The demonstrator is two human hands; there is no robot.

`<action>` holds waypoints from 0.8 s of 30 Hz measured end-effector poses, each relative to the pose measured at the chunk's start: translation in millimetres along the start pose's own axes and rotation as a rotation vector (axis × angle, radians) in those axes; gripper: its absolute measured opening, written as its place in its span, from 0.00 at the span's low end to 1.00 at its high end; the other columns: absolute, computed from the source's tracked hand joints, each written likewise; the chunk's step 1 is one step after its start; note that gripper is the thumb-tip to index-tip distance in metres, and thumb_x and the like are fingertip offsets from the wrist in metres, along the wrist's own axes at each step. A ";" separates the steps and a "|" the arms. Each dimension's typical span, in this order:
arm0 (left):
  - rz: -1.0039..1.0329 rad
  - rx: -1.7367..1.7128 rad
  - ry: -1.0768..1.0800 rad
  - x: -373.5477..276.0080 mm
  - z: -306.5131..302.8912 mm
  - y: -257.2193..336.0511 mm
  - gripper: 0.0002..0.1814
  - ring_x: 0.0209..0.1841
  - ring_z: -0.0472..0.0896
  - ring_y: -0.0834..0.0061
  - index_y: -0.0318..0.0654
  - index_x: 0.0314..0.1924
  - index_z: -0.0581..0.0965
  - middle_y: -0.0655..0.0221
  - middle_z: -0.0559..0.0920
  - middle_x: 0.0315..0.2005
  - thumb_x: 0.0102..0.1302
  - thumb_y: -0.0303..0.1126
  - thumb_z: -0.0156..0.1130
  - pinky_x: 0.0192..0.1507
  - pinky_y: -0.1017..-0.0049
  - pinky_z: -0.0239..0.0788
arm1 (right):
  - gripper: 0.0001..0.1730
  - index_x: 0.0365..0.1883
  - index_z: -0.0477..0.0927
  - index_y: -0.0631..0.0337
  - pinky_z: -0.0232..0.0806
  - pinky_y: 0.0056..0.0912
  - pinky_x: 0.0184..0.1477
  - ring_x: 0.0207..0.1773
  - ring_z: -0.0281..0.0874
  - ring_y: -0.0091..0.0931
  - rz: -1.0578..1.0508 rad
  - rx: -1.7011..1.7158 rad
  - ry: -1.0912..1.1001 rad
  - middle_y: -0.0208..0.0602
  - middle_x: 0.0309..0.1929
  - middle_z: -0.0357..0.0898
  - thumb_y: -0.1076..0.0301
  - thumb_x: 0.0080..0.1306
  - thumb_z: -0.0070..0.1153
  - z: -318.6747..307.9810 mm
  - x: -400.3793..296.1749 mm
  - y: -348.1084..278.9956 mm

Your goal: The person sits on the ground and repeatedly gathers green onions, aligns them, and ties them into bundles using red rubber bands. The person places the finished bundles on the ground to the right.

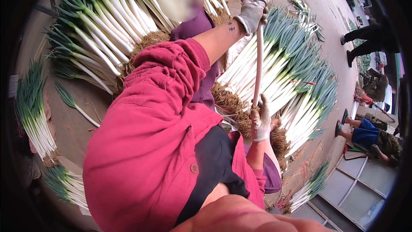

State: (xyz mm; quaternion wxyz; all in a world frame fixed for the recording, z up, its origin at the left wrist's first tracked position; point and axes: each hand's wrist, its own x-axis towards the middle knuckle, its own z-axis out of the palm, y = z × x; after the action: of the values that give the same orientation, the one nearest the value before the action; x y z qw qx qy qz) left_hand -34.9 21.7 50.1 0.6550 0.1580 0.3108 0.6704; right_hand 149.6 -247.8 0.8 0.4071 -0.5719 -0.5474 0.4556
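Note:
My left hand (253,13), in a grey-white work glove, is closed around a long Welsh onion stalk (258,58) above its middle. The stalk runs upright in the picture, pale below and greener near the top edge. Its root end lies between the thumb and fingers of my right hand (261,124), whose glove is soiled and whose fingers are partly extended. Just right of the stalk, a heap of Welsh onions (276,61) lies with brown roots (228,100) towards me and dark green leaves away.
A second large pile of Welsh onions (106,22) lies upper left, beside my purple-clad leg (206,83). Smaller bundles lie far left (35,116) and lower right (309,183). One loose onion (77,104) rests on the floor. Two people's legs (360,35) (357,129) show at right.

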 end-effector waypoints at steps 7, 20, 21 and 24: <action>0.005 0.139 0.120 -51.6 -2.9 11.6 0.09 0.09 0.64 0.83 0.44 0.41 0.66 0.73 0.69 0.17 0.66 0.34 0.57 0.09 0.77 0.60 | 0.14 0.48 0.73 0.66 0.62 0.19 0.31 0.27 0.66 0.16 -0.083 -0.210 0.087 0.24 0.27 0.70 0.70 0.65 0.53 45.0 33.0 20.1; 0.409 -0.126 0.000 -85.3 -46.8 134.5 0.07 0.14 0.68 0.83 0.42 0.43 0.67 0.73 0.71 0.20 0.69 0.34 0.52 0.12 0.79 0.63 | 0.31 0.51 0.74 0.67 0.57 0.16 0.24 0.23 0.63 0.14 -0.225 0.108 -0.132 0.26 0.24 0.69 0.49 0.62 0.59 65.5 50.5 -52.4; 0.502 -0.127 -0.045 -91.1 -59.5 151.2 0.08 0.14 0.68 0.83 0.40 0.42 0.68 0.72 0.72 0.21 0.69 0.35 0.54 0.13 0.79 0.65 | 0.34 0.52 0.72 0.70 0.55 0.18 0.22 0.20 0.62 0.16 -0.332 -0.056 -0.092 0.27 0.20 0.68 0.45 0.64 0.54 68.2 51.5 -61.1; 0.563 -0.058 -0.067 -96.3 -108.5 208.0 0.11 0.17 0.68 0.86 0.38 0.35 0.71 0.74 0.72 0.23 0.70 0.38 0.53 0.20 0.80 0.67 | 0.27 0.52 0.72 0.69 0.55 0.18 0.23 0.20 0.63 0.17 -0.277 -0.004 -0.040 0.29 0.18 0.69 0.51 0.67 0.53 53.8 55.3 -52.6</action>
State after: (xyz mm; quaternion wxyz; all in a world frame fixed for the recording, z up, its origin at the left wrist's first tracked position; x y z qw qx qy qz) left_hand -255.5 -84.5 116.5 0.4572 0.2413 0.2138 0.8289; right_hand 83.3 -190.8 33.7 0.4537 -0.4826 -0.6301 0.4053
